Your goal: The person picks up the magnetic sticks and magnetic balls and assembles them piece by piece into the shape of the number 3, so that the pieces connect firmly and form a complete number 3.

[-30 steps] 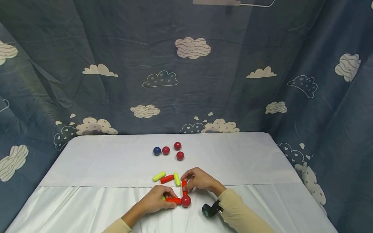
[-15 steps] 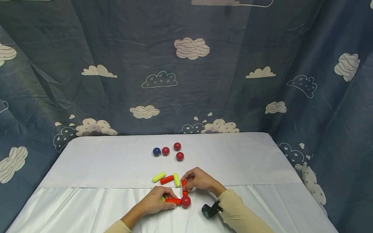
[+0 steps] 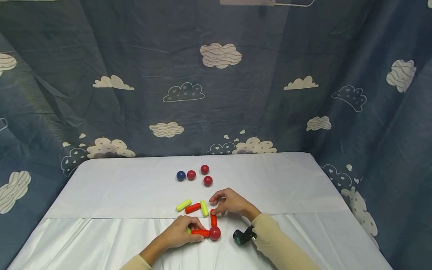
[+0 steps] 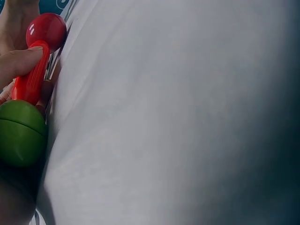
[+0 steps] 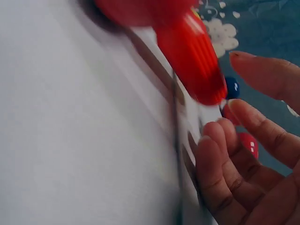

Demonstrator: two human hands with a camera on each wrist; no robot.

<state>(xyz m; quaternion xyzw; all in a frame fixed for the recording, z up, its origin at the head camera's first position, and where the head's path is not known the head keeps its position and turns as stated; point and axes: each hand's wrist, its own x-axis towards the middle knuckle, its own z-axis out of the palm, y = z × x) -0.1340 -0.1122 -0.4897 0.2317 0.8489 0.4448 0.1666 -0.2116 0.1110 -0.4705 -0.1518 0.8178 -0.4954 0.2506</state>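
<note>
My left hand [image 3: 179,232] pinches a red ridged rod [image 3: 200,233] between thumb and fingers. That rod joins a red ball [image 3: 215,233] at its right end and a green ball [image 4: 21,136] at its other end, mostly hidden by the hand in the head view. From the red ball a second red rod [image 3: 213,219] points away from me. Close to its far end is my right hand [image 3: 232,202]; in the right wrist view its thumb and fingers are spread, apart from the rod, holding nothing.
Two yellow-green rods [image 3: 183,205] and a loose red rod [image 3: 193,208] lie just beyond the left hand. Farther back on the white-covered table [image 3: 263,183] are a blue ball [image 3: 180,176] and several red balls [image 3: 207,181]. A dark cloud-print curtain [image 3: 135,105] hangs behind.
My right hand has let go of the second red rod and moved slightly up and away, its fingers opening. My left hand keeps its grip in the same place.
</note>
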